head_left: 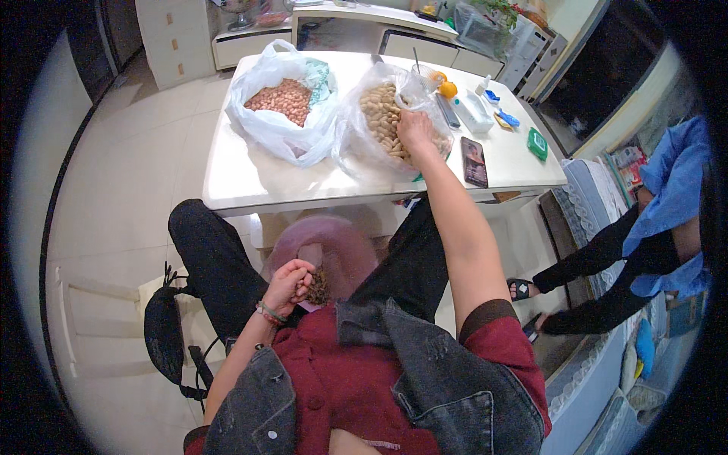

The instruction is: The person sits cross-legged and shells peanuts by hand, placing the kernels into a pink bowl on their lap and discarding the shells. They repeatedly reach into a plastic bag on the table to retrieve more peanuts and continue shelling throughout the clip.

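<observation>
My right hand (416, 132) reaches into a clear plastic bag (357, 149) of unshelled peanuts (380, 116) on the white table (256, 190); its fingertips are among the nuts and partly hidden. To the left stands a white plastic bag (239, 116), its top spread around shelled reddish peanuts (281, 101). My left hand (291, 284) is curled above a pink plastic basin (347, 244) between my knees; whether anything is inside the fingers cannot be seen. Brown bits, perhaps shells, lie in the basin (318, 287).
A smartphone (474, 161), a tissue box (473, 112), oranges (448, 89), a glass (425, 77) and a green wipes pack (537, 144) are on the table's right side. A person in blue (668, 187) sits at the right by a sofa. A black bag (165, 335) hangs at my left.
</observation>
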{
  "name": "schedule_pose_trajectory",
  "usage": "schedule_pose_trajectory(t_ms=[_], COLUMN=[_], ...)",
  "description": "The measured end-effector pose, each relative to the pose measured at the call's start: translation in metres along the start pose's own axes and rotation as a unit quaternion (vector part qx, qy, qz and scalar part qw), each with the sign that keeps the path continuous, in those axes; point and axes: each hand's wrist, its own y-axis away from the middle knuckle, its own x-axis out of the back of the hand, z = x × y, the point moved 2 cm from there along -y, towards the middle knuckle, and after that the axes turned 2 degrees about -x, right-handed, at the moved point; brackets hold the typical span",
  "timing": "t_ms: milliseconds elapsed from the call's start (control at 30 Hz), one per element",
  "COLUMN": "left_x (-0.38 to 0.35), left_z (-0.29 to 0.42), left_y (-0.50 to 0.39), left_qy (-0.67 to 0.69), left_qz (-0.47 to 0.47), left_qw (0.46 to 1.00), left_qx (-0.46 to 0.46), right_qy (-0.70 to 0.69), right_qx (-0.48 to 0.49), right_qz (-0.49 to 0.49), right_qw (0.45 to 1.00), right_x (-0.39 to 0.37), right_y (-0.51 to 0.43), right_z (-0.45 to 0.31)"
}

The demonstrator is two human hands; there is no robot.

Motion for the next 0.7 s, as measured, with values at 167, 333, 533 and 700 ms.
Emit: schedule_pose_trajectory(t_ms=[167, 333, 533, 700], left_x=[-0.006, -0.015, -0.010, -0.012], left_z=[0.004, 0.008, -0.002, -0.002], left_y=[0.001, 0.001, -0.008, -0.013], left_qy=[-0.013, -0.108, -0.282, -0.340], left_qz=[0.002, -0.006, 0.034, 0.004], left_qw=[1.000, 0.990, 0.952, 0.928], left_qx=[-0.018, -0.087, -0.114, -0.155], right_qy=[-0.251, -0.519, -0.631, -0.638], right_qx=[-0.029, -0.068, -0.071, -0.035], right_qz=[0.033, -0.184, -0.333, -0.337], right_qw=[0.967, 0.832, 0.697, 0.692], right_x=[0.023, 0.050, 0.023, 0.015], right_y=[0.014, 0.177, 0.290, 0.290], right_z=[-0.004, -0.080, -0.158, -0.151])
